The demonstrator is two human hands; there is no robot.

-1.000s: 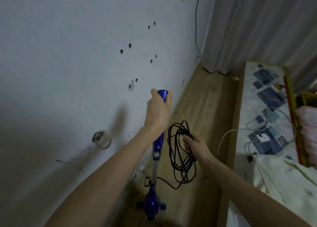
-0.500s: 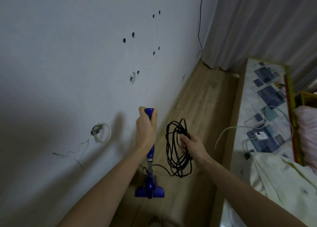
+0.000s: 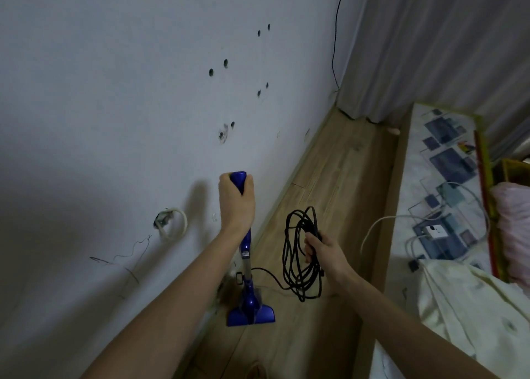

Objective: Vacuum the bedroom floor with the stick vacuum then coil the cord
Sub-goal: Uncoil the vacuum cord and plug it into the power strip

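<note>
A blue stick vacuum (image 3: pixel 249 298) stands upright on the wooden floor (image 3: pixel 338 178), close to the white wall. Its flat blue head rests on the boards near the skirting. My left hand (image 3: pixel 237 199) grips the blue handle at the top of the stick. My right hand (image 3: pixel 321 249) holds a bundle of black cord (image 3: pixel 298 252) wound in long loops that hang down to the right of the vacuum. One strand of cord runs from the bundle back to the vacuum's body.
The white wall (image 3: pixel 114 106) on the left has several drill holes and a small white ring fixture (image 3: pixel 172 223). A bed (image 3: pixel 447 206) with a patterned sheet, white cables and a cream blanket borders the narrow floor strip on the right. Grey curtains (image 3: pixel 444 34) hang at the far end.
The vacuum has come down from a lifted position and its head now rests flat on the floor by the wall. My right hand keeps hold of the coiled cord.
</note>
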